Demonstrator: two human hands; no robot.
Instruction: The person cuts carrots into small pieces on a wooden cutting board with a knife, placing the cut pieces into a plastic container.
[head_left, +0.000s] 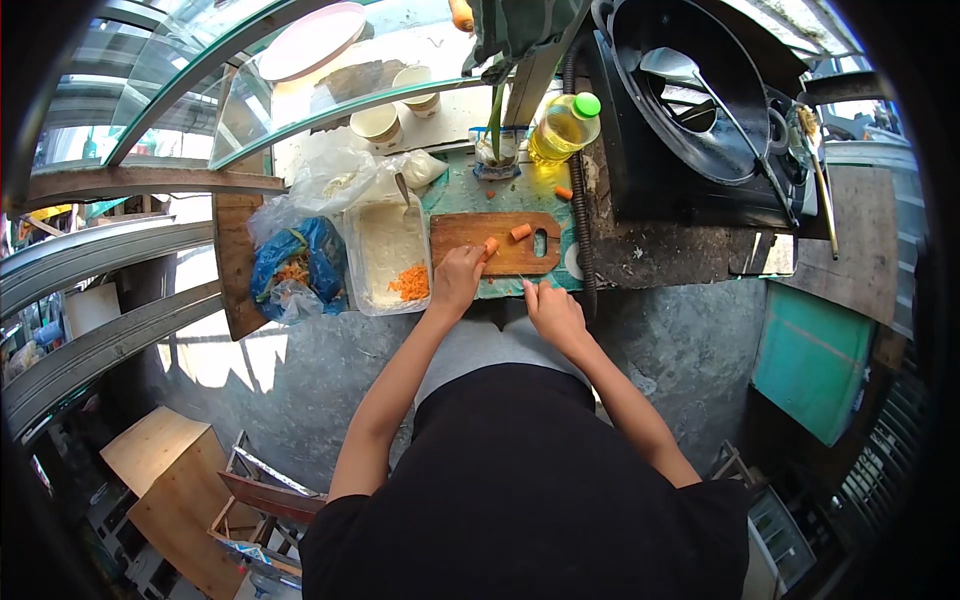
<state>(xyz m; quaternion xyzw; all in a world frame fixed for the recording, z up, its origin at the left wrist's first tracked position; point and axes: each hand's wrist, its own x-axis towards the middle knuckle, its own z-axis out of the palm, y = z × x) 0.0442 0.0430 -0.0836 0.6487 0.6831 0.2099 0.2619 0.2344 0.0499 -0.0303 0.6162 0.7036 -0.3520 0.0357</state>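
Observation:
My left hand (459,278) is closed on a carrot piece (490,246), holding it on the wooden cutting board (462,228). Another carrot piece (520,232) lies close by on the board. My right hand (556,314) is closed at the board's front edge around what looks like a knife (526,284); only a small part of it shows. Left of the board stands a clear plastic container (375,240) of pale batter or flour, with a heap of chopped carrot (410,283) in its front corner and a spoon (402,188) leaning in it.
A blue plastic bag (325,255) with scraps sits at the left. Behind the board stand an oil bottle (566,130) with a green cap and a small jar (496,155). At right, a black wok (690,100) with a ladle rests on the stove. Paper cups (377,124) stand behind glass.

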